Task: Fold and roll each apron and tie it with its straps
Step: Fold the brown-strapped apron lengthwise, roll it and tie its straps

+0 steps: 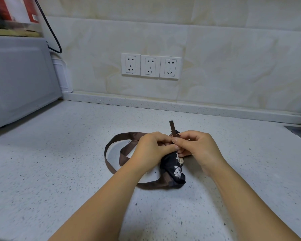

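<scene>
Head view puts the rolled apron (174, 169) on the bench (59, 171) straight ahead of me. Its long axis runs from about 12 o'clock down to 6 o'clock, with the near end tipped a little toward 5. My left hand (151, 146) and right hand (200, 146) meet over the far, 12 o'clock end of the roll, fingers curled, both pinching the strap (127, 135) where it crosses the bundle. A short strap end (172, 126) pokes up just beyond my fingertips toward 12 o'clock. The rest of the strap loops loosely out to 9 o'clock on the bench and passes under my left forearm to the near end of the roll. Both hands are equally near the crossing, and the slack lies on my left, so I judge any tightening has to take it up from that side. My fingers cover the crossing, so I cannot tell whether a knot is formed or how many turns circle the roll. The roll's far end is hidden too.
</scene>
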A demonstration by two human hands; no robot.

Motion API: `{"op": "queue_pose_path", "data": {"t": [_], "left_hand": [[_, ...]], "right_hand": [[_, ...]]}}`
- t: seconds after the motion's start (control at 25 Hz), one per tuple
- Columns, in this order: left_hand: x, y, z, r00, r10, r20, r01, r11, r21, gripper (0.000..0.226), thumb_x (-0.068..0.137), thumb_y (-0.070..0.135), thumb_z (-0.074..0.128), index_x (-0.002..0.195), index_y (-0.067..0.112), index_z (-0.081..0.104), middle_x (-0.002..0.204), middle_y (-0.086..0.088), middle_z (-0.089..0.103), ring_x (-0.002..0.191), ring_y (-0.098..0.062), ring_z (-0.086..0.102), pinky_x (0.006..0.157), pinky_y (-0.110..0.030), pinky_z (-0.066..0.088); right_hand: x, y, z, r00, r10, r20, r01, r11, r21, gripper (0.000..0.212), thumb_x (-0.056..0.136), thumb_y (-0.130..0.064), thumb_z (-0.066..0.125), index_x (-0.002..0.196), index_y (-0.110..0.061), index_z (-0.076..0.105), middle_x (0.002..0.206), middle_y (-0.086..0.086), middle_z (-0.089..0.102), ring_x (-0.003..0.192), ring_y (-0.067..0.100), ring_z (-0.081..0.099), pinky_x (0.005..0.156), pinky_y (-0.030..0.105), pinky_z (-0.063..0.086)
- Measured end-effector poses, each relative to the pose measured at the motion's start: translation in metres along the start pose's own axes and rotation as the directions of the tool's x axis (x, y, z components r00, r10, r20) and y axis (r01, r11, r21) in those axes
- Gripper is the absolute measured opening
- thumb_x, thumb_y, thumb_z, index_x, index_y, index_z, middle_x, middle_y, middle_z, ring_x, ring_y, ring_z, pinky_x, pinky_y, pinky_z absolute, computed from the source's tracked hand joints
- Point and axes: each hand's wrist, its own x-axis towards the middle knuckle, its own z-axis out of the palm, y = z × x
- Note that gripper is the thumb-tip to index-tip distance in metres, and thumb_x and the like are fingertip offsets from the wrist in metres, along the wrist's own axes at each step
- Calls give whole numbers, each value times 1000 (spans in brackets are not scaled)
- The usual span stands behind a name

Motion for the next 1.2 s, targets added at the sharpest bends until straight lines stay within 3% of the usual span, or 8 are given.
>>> {"op": "queue_pose_path", "data": {"t": [0.12,0.32,0.48,0.64,0.72,0.88,1.08,1.2], "left_hand": [[1,-3,4,1000,4,-30,-4,1000,-7,4,84,25,75,87,23,77,90,6,71,88,-7,65,83,-23,51],[2,-2,0,997,35,65,-36,999,11,11,89,20,69,95,26,77,97,10,68,92,0,62,84,-13,46],[2,-3,-1,1000,21,15,-21,998,63,11,92,18,66,98,20,75,96,9,71,88,0,63,77,-6,44],[3,-1,0,995,-97,-20,92,979,-183,12,96,15,59,95,17,70,88,2,76,85,-10,69,84,-23,54],[2,1,-3,991,-130,20,130,953,-273,14,96,13,58,92,16,71,85,-1,76,81,-10,68,81,-23,55],[-1,5,-8,988,-104,111,123,977,-174,17,94,12,60,92,16,76,85,2,76,81,-6,68,76,-16,52],[-1,4,-10,972,-112,206,140,982,-129,19,81,25,62,84,11,74,85,-16,70,78,-17,60,79,-31,45],[-2,6,-6,980,-125,157,148,978,-148,28,89,31,66,76,8,72,73,-2,68,70,-7,59,73,-22,45]], "right_hand": [[1,0,1,1000,3,-11,-3,1000,5,8,79,-10,77,85,-6,75,69,4,68,58,14,63,58,26,55],[3,-1,-2,997,72,-36,-67,990,123,9,78,-9,77,79,-4,70,67,7,65,55,13,59,54,24,54],[5,1,-6,995,98,-6,-95,979,180,13,80,-8,74,90,-1,69,70,5,66,59,12,62,55,22,54],[5,2,-5,995,76,60,-86,979,182,30,82,4,69,107,-13,63,68,3,66,61,16,62,60,25,55],[4,2,-6,994,41,105,-54,991,122,40,80,3,72,112,-17,61,69,2,65,65,17,64,62,25,55],[1,0,-2,992,-20,126,18,1000,15,41,77,1,75,113,-15,66,71,3,66,69,17,63,60,24,53],[0,-2,-3,998,-29,64,34,995,-88,26,76,-3,78,99,-13,71,76,11,70,63,11,63,59,24,53],[-1,0,-1,998,-46,44,50,992,-114,22,78,-3,76,94,-18,73,81,14,71,69,16,66,62,26,54]]}}
